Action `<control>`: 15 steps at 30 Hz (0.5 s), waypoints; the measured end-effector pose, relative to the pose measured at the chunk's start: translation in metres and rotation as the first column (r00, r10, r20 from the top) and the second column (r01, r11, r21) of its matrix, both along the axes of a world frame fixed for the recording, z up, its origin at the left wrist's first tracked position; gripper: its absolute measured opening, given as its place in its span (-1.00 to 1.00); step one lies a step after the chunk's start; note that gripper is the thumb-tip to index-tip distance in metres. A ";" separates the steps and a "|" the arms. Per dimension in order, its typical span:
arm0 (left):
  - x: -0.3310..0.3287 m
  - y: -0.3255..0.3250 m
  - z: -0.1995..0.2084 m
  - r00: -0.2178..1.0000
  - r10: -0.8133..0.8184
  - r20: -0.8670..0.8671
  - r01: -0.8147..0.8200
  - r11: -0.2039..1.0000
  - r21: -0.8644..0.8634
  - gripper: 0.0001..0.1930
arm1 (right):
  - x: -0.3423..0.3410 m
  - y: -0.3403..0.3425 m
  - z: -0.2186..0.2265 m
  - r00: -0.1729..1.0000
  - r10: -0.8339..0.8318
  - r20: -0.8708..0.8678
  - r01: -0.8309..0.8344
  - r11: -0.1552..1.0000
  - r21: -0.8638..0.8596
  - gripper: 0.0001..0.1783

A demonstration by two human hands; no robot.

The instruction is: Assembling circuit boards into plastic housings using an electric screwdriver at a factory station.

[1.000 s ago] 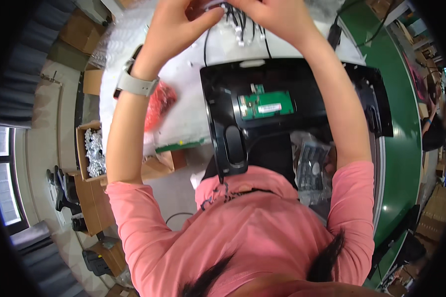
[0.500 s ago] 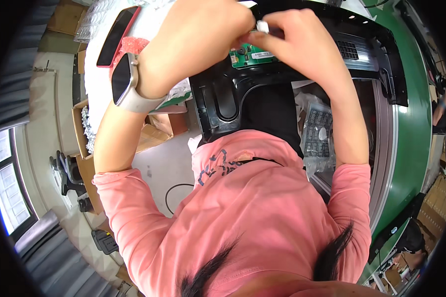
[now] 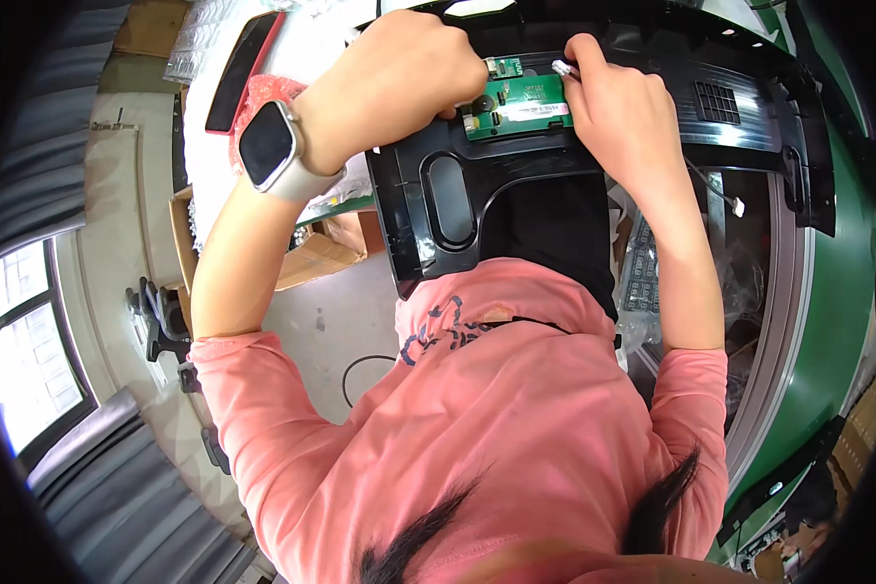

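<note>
A long black plastic housing [image 3: 579, 159] lies in front of me, its near edge against my body. Mounted in it is a green circuit board [image 3: 530, 94] with a white label strip, and a smaller green board [image 3: 503, 67] sits just beyond its left part. My left hand [image 3: 414, 73] is closed at the left end of the boards; its fingertips are hidden, so what they grip cannot be seen. Between thumb and forefinger, my right hand [image 3: 631, 117] pinches a small white connector [image 3: 562, 67] above the board's right end.
A second white plug [image 3: 739, 206] dangles on a cable by my right forearm. To the left lie a red-edged phone [image 3: 244, 73] and pink bubble wrap [image 3: 274, 94]. Below the table, a cardboard box [image 3: 326, 255] stands left, and bagged dark panels [image 3: 640, 268] lie right.
My hands have moved apart, uncovering the green boards. The right hand has drawn to the right with the white connector. The whole view has shifted slightly.
</note>
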State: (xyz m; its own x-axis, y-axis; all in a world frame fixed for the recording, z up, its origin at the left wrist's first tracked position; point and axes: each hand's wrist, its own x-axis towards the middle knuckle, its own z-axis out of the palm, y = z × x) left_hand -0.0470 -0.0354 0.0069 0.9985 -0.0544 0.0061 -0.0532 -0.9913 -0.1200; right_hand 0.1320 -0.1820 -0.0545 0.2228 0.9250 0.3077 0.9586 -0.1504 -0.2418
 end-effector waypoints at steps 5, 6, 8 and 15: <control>0.007 -0.001 0.004 0.992 -0.129 -0.002 0.128 0.980 0.156 -0.87 | 0.003 0.003 -0.005 0.999 0.027 0.025 -0.027 0.999 -0.022 -0.81; 0.006 0.001 0.003 0.991 -0.135 0.003 0.133 0.980 0.150 -0.87 | 0.001 0.003 -0.004 0.999 0.027 0.025 -0.027 0.999 -0.023 -0.82; 0.006 0.002 0.001 0.989 -0.145 0.020 0.141 0.980 0.144 -0.86 | -0.003 0.002 0.001 0.999 0.029 0.033 -0.028 0.999 -0.020 -0.83; 0.017 -0.035 0.020 0.916 0.193 0.352 -0.051 0.926 -0.375 -0.83 | 0.004 -0.011 0.034 0.953 0.072 -0.293 0.007 0.966 0.259 -0.85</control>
